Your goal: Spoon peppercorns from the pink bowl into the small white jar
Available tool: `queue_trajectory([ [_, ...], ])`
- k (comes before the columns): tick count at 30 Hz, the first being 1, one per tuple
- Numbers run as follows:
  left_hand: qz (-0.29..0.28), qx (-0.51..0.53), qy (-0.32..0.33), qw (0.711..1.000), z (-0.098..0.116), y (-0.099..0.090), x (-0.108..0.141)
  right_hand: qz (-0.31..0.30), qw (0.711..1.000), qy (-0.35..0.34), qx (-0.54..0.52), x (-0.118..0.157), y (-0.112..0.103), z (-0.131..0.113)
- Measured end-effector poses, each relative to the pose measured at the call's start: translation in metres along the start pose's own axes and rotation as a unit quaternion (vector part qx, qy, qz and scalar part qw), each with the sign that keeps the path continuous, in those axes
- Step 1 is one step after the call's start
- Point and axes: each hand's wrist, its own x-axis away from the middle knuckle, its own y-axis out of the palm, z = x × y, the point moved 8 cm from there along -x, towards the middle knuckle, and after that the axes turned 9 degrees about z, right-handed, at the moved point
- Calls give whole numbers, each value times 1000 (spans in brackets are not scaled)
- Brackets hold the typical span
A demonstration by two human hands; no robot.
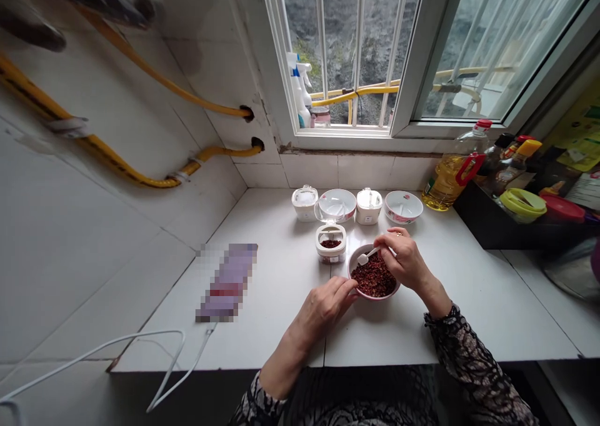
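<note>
A bowl (374, 296) of dark red dried bits stands on the white tiled counter (272, 326). My left hand (328, 301) grips its left rim, thumb and fingers pressed together there. Over the bowl's right side, my right hand (403, 258) pinches the handle of a small white spoon (364, 258), whose head is just above the dried bits. Just behind and left of the bowl is a clear-sided container (330, 252) with similar red bits inside. Behind these stand two white lidded containers (305, 203) (369, 207) and two patterned bowls (337, 205) (404, 207).
An oil bottle (443, 179) stands at the back right, beside a black box (487, 223) of bottles and lidded tubs. A blurred purple object (229, 282) with a white cable (178, 351) lies at the left. A barred window (356, 57) is behind the counter.
</note>
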Motion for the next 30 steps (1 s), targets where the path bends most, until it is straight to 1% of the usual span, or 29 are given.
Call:
queue_trajectory([
  [2,-9,-2,-1,1000,0,0,0,-28,999,-8,18,6,10,2],
  [4,-8,-7,1,1000,0,-1,0,-50,999,1,17,11,21,3],
  [8,-9,1,-1,1000,-1,-1,2,-73,995,63,-29,14,33,7],
  [12,-13,12,-5,1000,-3,-1,4,-68,988,126,-62,15,32,13],
  [18,-12,6,-4,1000,-3,-3,4,-41,975,194,-98,17,27,22],
  [20,-15,5,-3,1000,-2,-3,4,-41,975,195,-100,18,28,22],
  [25,-15,12,-10,1000,-4,-2,7,-58,978,173,-100,18,32,16],
  [30,-19,14,-16,1000,-5,0,12,-52,967,208,-135,17,28,18],
])
